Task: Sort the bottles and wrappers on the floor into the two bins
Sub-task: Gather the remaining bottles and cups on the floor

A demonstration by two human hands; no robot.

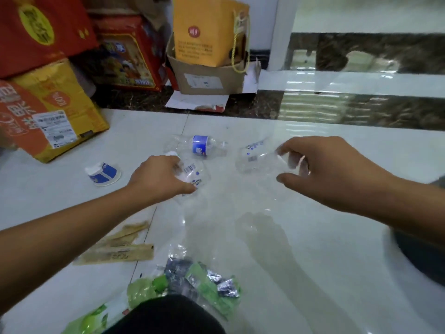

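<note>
Head view: the left hand (161, 177) has its fingers (185, 186) curled round the left bottle (195, 173), clear and crushed, which lies on the floor (313, 249). The right hand (320, 169) pinches the right bottle (255, 161) by one end between thumb and fingers. A labelled bottle (202, 147) lies just beyond them, and wrappers (197, 280) lie nearer the person. Thin crushed plastic probably buckles and slips, so grip each bottle across its body, lift both together and drop them in the same bin. I cannot tell where the bins stand.
</note>
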